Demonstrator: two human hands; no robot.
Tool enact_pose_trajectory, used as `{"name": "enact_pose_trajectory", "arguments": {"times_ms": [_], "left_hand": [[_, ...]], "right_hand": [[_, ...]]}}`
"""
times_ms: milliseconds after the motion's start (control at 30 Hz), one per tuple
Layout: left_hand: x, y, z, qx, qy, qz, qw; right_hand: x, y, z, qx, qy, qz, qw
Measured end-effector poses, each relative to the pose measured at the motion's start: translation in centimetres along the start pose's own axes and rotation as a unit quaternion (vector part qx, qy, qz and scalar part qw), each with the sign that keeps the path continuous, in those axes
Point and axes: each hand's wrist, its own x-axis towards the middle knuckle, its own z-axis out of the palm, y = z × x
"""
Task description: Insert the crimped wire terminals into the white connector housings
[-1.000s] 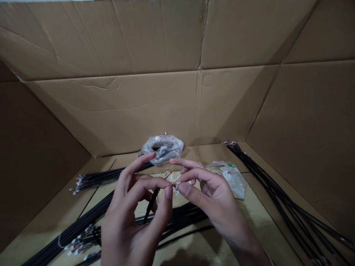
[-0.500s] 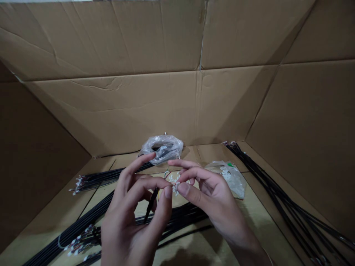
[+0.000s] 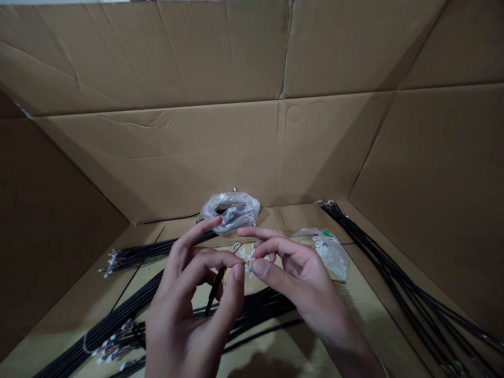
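Note:
Thumb and index finger of my left hand pinch a thin wire at the end of a black cable, which runs down across the palm. Other thin coloured wires fan out from the cable's end near the fingertips. Opposite it, my right hand pinches a small white connector between thumb and index finger. Wire tip and connector meet or nearly meet; the fingertips hide the exact contact. Behind the fingers, several loose white connectors lie on the board.
Black cable bundles with white-plugged ends lie at the left, below the hands and along the right side. A clear bag of white connectors rests right of the hands. Another plastic bag stands at the back cardboard wall.
Both hands keep almost the same pose. The white connector shows slightly more between the right fingertips; otherwise only tiny shifts.

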Motion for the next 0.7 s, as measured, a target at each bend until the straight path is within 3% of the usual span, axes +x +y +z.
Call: {"name": "enact_pose_trajectory", "arguments": {"times_ms": [700], "left_hand": [[0.08, -0.19, -0.08, -0.002, 0.006, 0.002, 1.0]], "right_hand": [[-0.19, -0.02, 0.03, 0.0, -0.002, -0.001, 1.0]]}}
